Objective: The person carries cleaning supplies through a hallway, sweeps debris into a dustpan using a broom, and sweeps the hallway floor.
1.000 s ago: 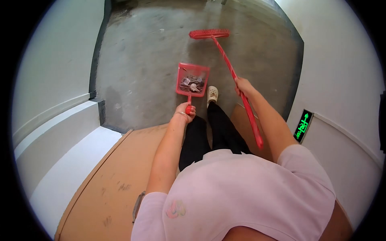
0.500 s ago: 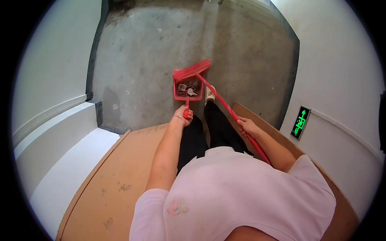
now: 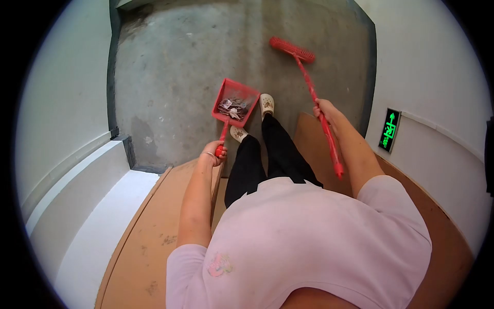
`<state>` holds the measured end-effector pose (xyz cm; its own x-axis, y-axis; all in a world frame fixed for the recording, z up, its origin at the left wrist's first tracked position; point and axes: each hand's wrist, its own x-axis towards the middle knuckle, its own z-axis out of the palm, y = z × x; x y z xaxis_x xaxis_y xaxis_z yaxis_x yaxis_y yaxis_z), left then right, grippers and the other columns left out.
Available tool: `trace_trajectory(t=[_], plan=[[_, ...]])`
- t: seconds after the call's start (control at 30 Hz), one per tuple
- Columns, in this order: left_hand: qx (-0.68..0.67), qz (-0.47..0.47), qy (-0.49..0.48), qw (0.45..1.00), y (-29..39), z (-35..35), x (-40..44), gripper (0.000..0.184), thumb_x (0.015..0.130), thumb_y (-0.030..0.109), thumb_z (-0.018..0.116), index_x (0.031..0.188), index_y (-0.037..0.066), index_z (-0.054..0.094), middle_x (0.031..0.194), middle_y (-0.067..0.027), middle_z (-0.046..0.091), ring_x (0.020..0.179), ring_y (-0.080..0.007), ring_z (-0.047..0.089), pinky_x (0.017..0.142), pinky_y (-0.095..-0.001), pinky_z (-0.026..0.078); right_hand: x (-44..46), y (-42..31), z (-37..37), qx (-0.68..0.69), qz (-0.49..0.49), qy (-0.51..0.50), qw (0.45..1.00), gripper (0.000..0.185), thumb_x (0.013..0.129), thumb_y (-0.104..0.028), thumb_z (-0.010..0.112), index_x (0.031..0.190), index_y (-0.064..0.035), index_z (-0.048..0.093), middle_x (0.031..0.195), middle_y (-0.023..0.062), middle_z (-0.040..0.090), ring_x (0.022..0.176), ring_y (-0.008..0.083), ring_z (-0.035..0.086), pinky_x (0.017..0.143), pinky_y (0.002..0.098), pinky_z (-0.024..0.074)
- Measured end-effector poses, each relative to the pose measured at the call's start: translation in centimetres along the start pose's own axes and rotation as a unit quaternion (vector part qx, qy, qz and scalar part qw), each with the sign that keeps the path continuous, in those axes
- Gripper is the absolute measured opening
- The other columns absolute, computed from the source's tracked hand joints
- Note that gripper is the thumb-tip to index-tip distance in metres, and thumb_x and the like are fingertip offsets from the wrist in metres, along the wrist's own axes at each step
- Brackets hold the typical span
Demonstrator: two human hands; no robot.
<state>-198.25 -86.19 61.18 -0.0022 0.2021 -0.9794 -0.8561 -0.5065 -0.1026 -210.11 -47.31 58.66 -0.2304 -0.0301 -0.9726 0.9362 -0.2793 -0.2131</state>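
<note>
Two red tools, one per hand. In the left hand point(image 3: 215, 149), closed around the lower end of the handle point(image 3: 225, 131), a dustpan point(image 3: 237, 87) at one o'clock, with its open edge facing away from the body. Inside, crumpled litter point(image 3: 232, 108), gathered toward the handle side. In the right hand point(image 3: 327, 112), curled around the broom stick point(image 3: 309, 82) partway along, with the broom head point(image 3: 292, 50) at eleven o'clock and the free end of the stick at five o'clock. Between broom head and dustpan, a stretch of bare floor point(image 3: 175, 77): apart, not touching, with the broom head at one to two o'clock from the pan. Nearer to the broom head, the right hand; nearer to the pan, the left. Just beside the pan, two pale clogs point(image 3: 267, 104), at three and five o'clock. Hard to tell whether the bristles touch the floor.
</note>
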Motion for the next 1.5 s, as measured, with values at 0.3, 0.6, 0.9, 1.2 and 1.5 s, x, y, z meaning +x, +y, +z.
trace_trajectory(t=[0.3,0.6,0.9,1.2,1.5], plan=[[0.012,-0.015,0.005,1.0,1.2,0.0,0.8,0.014,0.075,0.019,0.04,0.069,0.008,0.033,0.049,-0.0035,0.04,0.034,-0.01,0.035,0.026,-0.0168,0.026,-7.0,10.6,4.3,-0.002,0.177,-0.137,0.975,0.019,0.081,-0.028,0.033,0.073,-0.0108,0.033,0.049,0.0001,0.032,0.034,0.0043,0.023,0.027,0.0158,0.02],[-0.038,-0.005,-0.028,0.999,0.1,-3.0,1.5,0.011,0.075,0.016,0.041,0.073,0.009,0.032,0.05,-0.0035,0.04,0.033,-0.0097,0.034,0.026,-0.0173,0.025,-8.1,6.9,7.2,-0.129,0.023,-0.103,0.986,0.021,0.079,-0.028,0.036,0.07,-0.0094,0.034,0.05,0.0005,0.035,0.033,0.0049,0.026,0.027,0.0161,0.0227],[-0.117,-0.009,-0.04,0.992,-1.1,-4.3,2.1,0.011,0.075,0.016,0.04,0.072,0.009,0.034,0.051,-0.0035,0.041,0.034,-0.0084,0.035,0.027,-0.017,0.025,-3.4,10.9,9.5,-0.149,0.078,-0.131,0.977,0.02,0.078,-0.024,0.036,0.067,-0.0073,0.034,0.049,0.0038,0.035,0.033,0.0081,0.029,0.028,0.0203,0.0245],[-0.139,0.016,-0.059,0.988,-0.4,-5.3,3.0,0.012,0.074,0.017,0.042,0.068,0.008,0.036,0.049,-0.0017,0.04,0.034,-0.0077,0.036,0.027,-0.0167,0.026,-11.5,12.9,7.6,-0.093,0.083,-0.172,0.977,0.02,0.08,-0.028,0.034,0.076,-0.0092,0.035,0.051,0.001,0.035,0.035,0.0047,0.026,0.028,0.0166,0.0227],[-0.148,0.025,-0.067,0.986,-2.1,-3.3,1.4,0.017,0.074,0.019,0.041,0.061,0.009,0.035,0.045,0.0,0.038,0.033,-0.0084,0.035,0.027,-0.0171,0.026,-7.7,5.8,8.9,-0.097,-0.036,-0.038,0.994,0.02,0.078,-0.026,0.038,0.068,-0.0092,0.034,0.05,0.0004,0.034,0.034,0.0059,0.028,0.029,0.0173,0.0244]])
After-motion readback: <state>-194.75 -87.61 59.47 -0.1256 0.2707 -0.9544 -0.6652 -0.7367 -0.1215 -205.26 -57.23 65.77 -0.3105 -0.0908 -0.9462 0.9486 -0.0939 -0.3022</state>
